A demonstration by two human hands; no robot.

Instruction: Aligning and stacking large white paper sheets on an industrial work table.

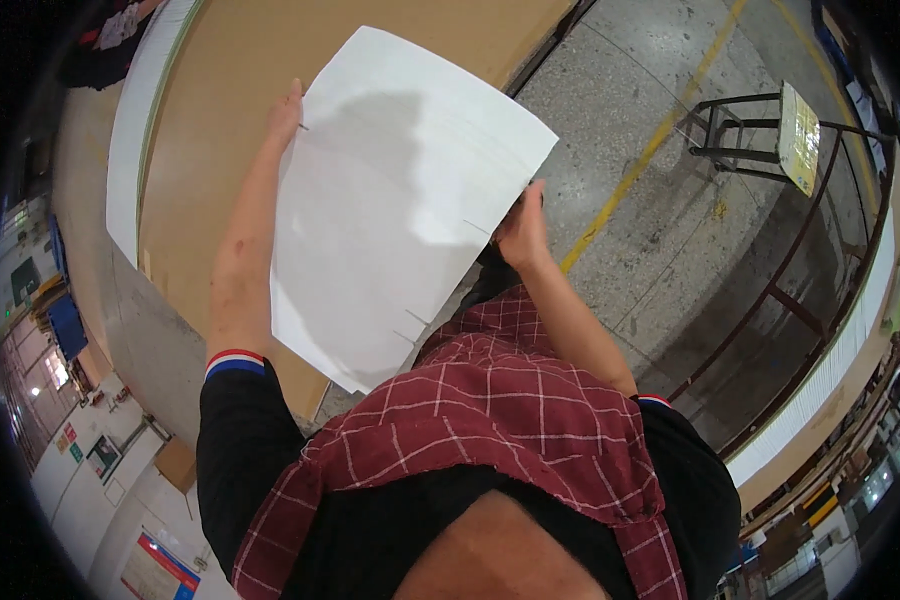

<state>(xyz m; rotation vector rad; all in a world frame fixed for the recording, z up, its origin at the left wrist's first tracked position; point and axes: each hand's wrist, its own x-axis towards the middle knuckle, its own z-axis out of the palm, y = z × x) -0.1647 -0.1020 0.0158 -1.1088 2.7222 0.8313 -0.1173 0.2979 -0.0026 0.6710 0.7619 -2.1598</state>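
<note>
A large white sheet of board (370, 220) lies between my hands, above the brown board surface. Short dark slits show along its right edge, and another short line is by my left hand. My left hand (286, 115) grips the left edge near the far corner, its fingers partly hidden by the sheet. On the opposite edge, my right hand (523, 230) is closed, thumb showing and the other fingers mostly hidden. The sheet's near end reaches my red checked apron (490, 390). Whether it is one sheet or several cannot be made out.
The brown board surface (230, 90) extends left and ahead, with a white layered edge (135, 170) beyond it. Rightward, a small stool (800, 138) stands on the grey floor (630, 90) with yellow lines. A dark metal frame (795, 310) bounds the far right.
</note>
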